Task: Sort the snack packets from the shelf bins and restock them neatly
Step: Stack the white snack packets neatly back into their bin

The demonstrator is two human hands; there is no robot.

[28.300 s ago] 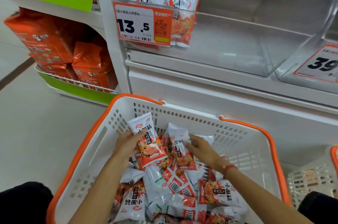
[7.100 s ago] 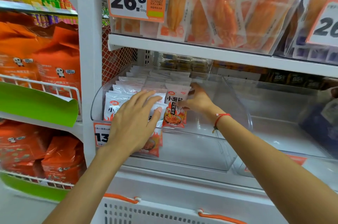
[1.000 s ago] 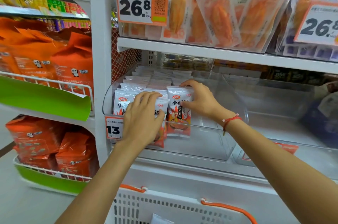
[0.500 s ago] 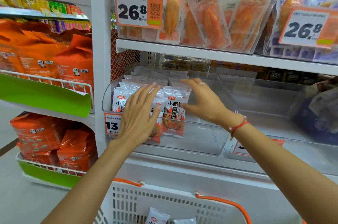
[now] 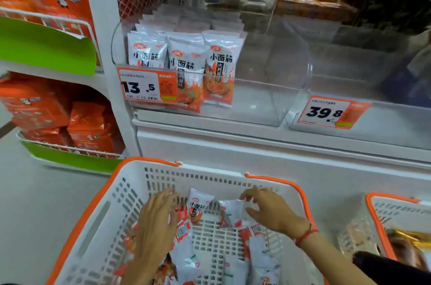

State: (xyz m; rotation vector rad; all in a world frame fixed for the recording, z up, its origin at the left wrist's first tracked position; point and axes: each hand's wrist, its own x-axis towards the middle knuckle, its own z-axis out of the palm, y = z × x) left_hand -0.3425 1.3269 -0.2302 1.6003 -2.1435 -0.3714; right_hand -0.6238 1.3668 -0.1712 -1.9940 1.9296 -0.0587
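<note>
White-and-orange snack packets (image 5: 186, 68) stand upright in rows at the left of a clear shelf bin (image 5: 289, 70). Below it sits a white basket with an orange rim (image 5: 98, 214), holding several loose packets of the same kind (image 5: 198, 209). My left hand (image 5: 156, 219) hovers over the packets on the basket's left side, fingers spread and holding nothing. My right hand (image 5: 268, 210), a red cord at its wrist, reaches in from the right with fingers loosely bent over a white packet (image 5: 231, 212); no grip shows.
An orange 13.5 price tag (image 5: 147, 85) hangs on the bin front and a 39.8 tag (image 5: 328, 112) on the neighbouring bin. Orange bags fill green-edged racks (image 5: 70, 159) at left. A second basket (image 5: 396, 221) stands at right.
Both hands left the shelf bin and dropped into the basket below. My view tilted down from the shelf toward the basket. The front row of packets stays upright in the bin.
</note>
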